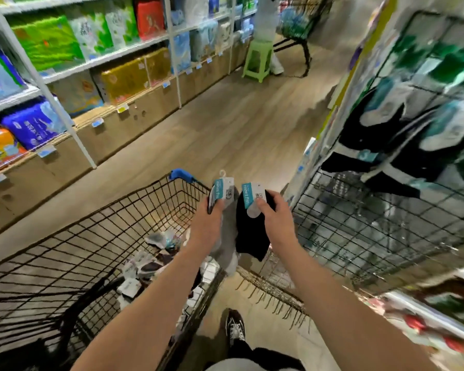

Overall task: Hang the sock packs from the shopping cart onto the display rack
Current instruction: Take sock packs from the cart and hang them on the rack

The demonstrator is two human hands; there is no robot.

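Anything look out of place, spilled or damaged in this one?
Nothing stands out. The left hand holds a grey sock pack, the right hand a black one; the rest lie loose in the cart.

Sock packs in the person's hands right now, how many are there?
2: a grey sock pack in the left hand, a black sock pack in the right hand. More lie in the shopping cart.

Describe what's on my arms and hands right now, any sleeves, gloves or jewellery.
Both forearms are bare for all that shows: no sleeve reaches into view. The left hand and right hand wear no gloves. No watch, bracelet or ring is visible on either wrist or on the fingers, though the picture is somewhat blurred, so a thin ring could be missed. The nails look short and unpainted.
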